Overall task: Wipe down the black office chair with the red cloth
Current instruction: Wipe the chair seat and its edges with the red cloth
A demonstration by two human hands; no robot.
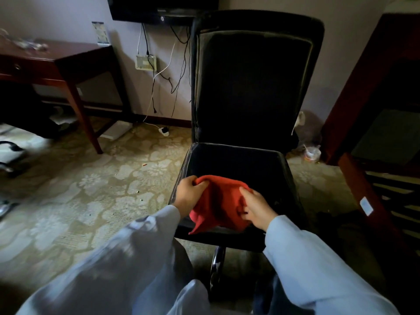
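Note:
The black office chair [250, 87] faces me, its tall back upright and its seat [236, 162] just ahead. A red cloth [220, 201] lies bunched over the front part of the seat. My left hand [189, 193] grips the cloth's upper left edge, fingers curled into the fabric. My right hand [255, 208] grips its right side. Both arms wear light blue sleeves. The chair's chrome column [217, 267] shows below the seat.
A dark wooden desk [56, 62] stands at the left by the wall. Cables [159, 73] hang under a wall-mounted screen [163, 7]. A dark wooden cabinet [375, 110] stands at the right. A plastic bag [312, 153] lies on the patterned carpet [91, 189].

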